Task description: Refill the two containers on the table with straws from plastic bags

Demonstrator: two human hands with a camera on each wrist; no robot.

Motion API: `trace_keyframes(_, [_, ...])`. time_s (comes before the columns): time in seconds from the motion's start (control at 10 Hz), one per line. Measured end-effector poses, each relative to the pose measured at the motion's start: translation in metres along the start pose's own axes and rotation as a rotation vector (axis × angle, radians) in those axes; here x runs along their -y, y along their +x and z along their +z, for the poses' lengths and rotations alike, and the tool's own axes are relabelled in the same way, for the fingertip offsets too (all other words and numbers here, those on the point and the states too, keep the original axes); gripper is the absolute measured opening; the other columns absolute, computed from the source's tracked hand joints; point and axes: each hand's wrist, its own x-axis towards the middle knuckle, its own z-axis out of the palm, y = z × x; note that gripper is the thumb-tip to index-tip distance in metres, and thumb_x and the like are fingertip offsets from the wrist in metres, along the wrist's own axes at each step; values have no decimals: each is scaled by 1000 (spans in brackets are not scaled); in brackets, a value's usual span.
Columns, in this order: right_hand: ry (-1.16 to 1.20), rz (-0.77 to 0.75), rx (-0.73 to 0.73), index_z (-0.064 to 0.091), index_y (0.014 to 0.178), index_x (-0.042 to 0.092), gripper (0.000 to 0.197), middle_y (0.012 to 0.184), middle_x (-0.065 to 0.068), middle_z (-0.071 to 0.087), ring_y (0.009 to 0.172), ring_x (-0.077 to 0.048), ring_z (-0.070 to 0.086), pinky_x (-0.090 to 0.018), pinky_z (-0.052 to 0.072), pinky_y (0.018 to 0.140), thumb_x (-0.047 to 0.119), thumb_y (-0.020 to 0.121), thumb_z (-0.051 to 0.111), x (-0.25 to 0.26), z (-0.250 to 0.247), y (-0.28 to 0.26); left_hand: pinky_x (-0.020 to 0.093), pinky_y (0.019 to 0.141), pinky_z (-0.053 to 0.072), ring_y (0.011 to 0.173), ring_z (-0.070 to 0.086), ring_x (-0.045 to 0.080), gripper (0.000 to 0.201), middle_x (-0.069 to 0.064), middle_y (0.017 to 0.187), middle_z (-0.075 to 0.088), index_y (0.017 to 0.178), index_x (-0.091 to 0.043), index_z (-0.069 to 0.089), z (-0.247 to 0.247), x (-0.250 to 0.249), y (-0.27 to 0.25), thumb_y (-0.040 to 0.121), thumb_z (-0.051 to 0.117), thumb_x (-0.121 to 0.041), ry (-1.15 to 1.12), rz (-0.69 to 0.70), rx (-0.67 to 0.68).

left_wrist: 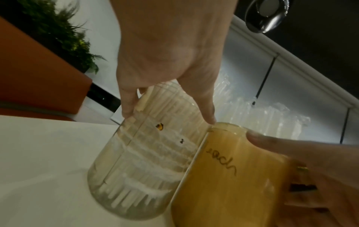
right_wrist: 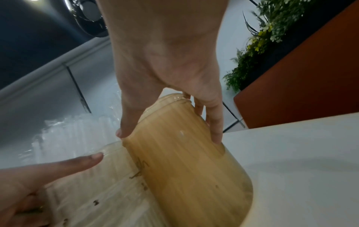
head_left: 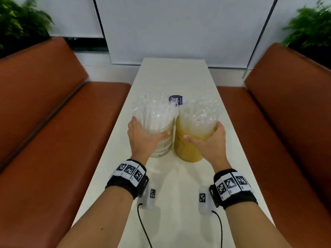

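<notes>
Two jars stand side by side on the white table (head_left: 172, 185). The clear jar (head_left: 163, 145) (left_wrist: 136, 169) (right_wrist: 97, 192) on the left is packed with clear straws (head_left: 154, 113) that stick up past its rim. My left hand (head_left: 143, 138) (left_wrist: 167, 64) grips it near the rim, thumb at the front. The yellow jar (head_left: 188, 149) (left_wrist: 229, 184) (right_wrist: 184, 161) on the right is also full of clear straws (head_left: 198, 113). My right hand (head_left: 209, 140) (right_wrist: 167, 69) grips it just under the rim. Both jars touch each other.
A dark blue label (head_left: 175, 100) lies on the table behind the jars. Orange bench seats (head_left: 53, 140) (head_left: 286, 140) flank the table on both sides. Plants (head_left: 23, 20) stand behind the benches, and a white blind (head_left: 179, 29) covers the far wall.
</notes>
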Motion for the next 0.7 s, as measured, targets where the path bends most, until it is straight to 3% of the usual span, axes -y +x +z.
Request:
trace_keyframes(0.4, [-85,6,-22,24,151,13,136,141,-3,40,133,-24,41,-46,43,110,65,44,90,21,49,118,47,111,41,139,40,28,133,6,148,41,150,-12,27,47,-27,107,46,88,-69,34,17,41])
trace_keyframes(0.5, [-74,28,-17,23,152,12,136,141,-3,40,133,-23,42,-45,42,110,62,46,91,23,54,133,46,116,36,144,33,29,139,9,154,35,154,-10,20,52,-31,121,48,89,-69,21,16,74])
trace_keyframes(0.6, [-69,55,18,12,156,13,144,149,-7,35,140,-26,37,-46,39,114,60,46,93,36,49,131,47,122,27,152,22,30,152,10,164,22,159,-12,5,44,-40,120,46,90,-68,12,-27,128])
trace_keyframes(0.7, [-2,117,88,-19,156,17,158,164,-12,12,150,-29,19,-45,27,119,54,51,94,37,41,118,47,122,23,154,14,30,162,10,168,8,158,-18,-14,30,-32,111,46,93,-63,-51,-98,157])
